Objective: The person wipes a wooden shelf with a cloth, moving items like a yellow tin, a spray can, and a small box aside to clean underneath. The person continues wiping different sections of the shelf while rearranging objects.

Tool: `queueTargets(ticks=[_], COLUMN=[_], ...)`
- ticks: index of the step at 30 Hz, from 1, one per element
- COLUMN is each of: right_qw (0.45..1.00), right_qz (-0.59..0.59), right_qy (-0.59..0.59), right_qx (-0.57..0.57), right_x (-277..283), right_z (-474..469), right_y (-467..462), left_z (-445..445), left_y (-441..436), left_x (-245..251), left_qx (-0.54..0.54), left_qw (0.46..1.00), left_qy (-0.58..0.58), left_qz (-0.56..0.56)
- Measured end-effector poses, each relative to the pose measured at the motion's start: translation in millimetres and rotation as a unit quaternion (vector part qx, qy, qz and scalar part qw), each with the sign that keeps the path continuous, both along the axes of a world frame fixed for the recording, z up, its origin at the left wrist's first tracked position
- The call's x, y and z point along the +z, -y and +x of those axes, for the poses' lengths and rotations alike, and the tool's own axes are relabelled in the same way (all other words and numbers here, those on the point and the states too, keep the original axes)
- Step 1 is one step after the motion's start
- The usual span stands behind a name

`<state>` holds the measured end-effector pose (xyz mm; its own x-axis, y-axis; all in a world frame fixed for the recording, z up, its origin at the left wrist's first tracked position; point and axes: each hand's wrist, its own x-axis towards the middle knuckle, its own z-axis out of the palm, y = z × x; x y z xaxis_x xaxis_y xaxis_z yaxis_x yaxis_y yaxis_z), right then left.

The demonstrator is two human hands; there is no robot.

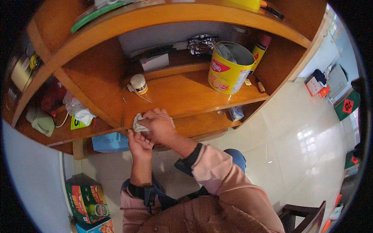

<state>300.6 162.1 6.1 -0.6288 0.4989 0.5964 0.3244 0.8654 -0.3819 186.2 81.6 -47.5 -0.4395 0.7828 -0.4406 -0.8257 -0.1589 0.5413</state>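
Note:
My right hand grips a crumpled white cloth at the front edge of a wooden shelf. Just below it, my left hand is turned palm up with fingers apart, close under the shelf's edge near the upright divider. Nothing shows in that palm. Farther in on the same board stands a small white jar with a dark and yellow label, a thin white strip beside it. A large yellow tin, open at the top, stands toward the right end.
Behind the tin are crumpled foil and a yellow spray can. A wooden-handled tool lies by the right side panel. Below the shelf sits a blue box. Cartons stand on the floor at left, a dark wooden chair at lower right.

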Motion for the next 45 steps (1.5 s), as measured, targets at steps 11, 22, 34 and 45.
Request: queueTargets(ticks=[11,22,34,45], right_qw=[0.954,0.522,0.386,0.389], right_qz=[-0.201,-0.553,-0.455,-0.485], right_qy=[-0.223,-0.621,-0.774,-0.766], right_qx=[-0.024,0.188,0.213,0.163], right_x=[-12,19,1,-7], right_z=[139,238,305,287], right_y=[-36,-80,-108,-116], left_z=[88,164,233,181], left_y=[-20,-72,-193,-173], left_x=[1,119,193,211], left_qx=[-0.193,-0.158,-0.196,-0.116], left_qw=[0.944,0.785,0.410,0.359], left_qy=[-0.268,-0.573,-0.884,-0.922], left_qz=[-0.010,0.174,0.107,0.088])
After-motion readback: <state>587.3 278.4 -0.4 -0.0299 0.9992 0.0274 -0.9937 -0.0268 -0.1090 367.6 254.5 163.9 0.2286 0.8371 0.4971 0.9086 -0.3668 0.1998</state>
